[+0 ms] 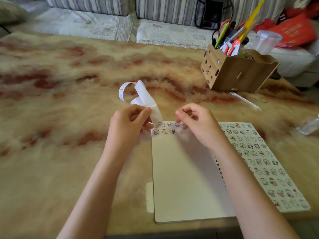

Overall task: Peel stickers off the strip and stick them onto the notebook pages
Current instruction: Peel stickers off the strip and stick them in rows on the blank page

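An open spiral notebook (186, 178) lies on the table in front of me. Its left page is blank except for two short rows of small cartoon stickers (168, 128) along the top edge. The right page (262, 163) is covered with rows of the same stickers. My left hand (131, 123) pinches a long white sticker strip (144, 99) that curls up and away behind it. My right hand (196, 123) hovers with curled fingers over the page's top edge, fingertips at the sticker row; whether it holds a sticker cannot be told.
A wooden desk organiser (236, 73) with scissors, pens and packets stands at the back right. A clear plastic wrapper (309, 126) lies at the right edge, a thin clear stick (246, 100) near the organiser. A striped sofa (120, 7) runs behind the marbled table (69, 100).
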`<action>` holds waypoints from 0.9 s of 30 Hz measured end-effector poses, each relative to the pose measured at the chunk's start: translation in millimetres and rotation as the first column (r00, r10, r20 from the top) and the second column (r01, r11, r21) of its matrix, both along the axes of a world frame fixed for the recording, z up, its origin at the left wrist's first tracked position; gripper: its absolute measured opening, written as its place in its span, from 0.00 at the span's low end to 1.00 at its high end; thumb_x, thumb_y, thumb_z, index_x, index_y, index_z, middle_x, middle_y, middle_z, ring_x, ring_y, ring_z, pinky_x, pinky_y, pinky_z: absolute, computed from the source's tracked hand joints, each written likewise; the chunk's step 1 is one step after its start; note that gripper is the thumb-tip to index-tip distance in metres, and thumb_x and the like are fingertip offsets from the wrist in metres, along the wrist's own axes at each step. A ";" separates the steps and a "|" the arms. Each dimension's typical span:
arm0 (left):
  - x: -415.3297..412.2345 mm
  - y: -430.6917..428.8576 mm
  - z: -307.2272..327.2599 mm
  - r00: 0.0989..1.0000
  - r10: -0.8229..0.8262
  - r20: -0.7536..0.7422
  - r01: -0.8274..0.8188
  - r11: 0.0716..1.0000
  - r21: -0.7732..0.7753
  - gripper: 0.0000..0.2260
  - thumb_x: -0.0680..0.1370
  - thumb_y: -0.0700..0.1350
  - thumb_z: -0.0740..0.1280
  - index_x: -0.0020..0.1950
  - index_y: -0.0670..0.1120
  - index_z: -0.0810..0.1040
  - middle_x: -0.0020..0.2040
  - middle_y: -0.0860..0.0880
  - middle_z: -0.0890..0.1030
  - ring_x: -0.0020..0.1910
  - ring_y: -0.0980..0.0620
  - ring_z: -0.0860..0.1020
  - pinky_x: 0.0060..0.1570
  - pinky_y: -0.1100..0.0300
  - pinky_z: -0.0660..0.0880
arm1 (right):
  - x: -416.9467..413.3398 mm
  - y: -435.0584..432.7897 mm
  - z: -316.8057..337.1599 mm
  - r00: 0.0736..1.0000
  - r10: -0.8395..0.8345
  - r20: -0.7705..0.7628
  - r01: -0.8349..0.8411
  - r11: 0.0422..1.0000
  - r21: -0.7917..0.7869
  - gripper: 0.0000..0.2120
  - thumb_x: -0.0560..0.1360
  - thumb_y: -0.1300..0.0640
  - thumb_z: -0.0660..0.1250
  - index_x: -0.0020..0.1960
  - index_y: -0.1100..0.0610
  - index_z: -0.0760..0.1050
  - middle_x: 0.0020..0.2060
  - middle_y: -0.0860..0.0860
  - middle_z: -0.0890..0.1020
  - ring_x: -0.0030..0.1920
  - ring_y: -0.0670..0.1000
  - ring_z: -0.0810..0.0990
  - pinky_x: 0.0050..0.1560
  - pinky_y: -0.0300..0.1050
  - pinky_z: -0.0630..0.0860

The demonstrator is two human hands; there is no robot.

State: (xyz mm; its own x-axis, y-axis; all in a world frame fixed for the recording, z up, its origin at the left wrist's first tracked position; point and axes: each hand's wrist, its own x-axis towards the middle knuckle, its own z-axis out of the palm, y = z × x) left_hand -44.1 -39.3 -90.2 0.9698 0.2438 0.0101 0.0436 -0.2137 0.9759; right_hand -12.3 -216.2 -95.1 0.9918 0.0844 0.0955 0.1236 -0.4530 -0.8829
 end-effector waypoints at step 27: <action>0.5 -0.3 0.0 0.982 -0.180 0.055 0.182 0.983 -0.036 0.08 0.77 0.44 0.67 0.39 0.48 0.81 0.30 0.57 0.81 0.32 0.64 0.80 0.31 0.73 0.71 | -9.1 22.5 4.4 0.972 0.124 0.198 -0.151 0.980 0.131 0.06 0.71 0.65 0.72 0.43 0.55 0.81 0.35 0.45 0.83 0.36 0.42 0.80 0.44 0.40 0.78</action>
State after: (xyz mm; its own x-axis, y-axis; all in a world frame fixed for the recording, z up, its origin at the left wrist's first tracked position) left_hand -43.6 -39.6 -90.2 0.9964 0.0656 0.0545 -0.0424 -0.1734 0.9839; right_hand -21.3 -193.7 -90.7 0.9348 0.1905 0.2998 0.3454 -0.2899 -0.8926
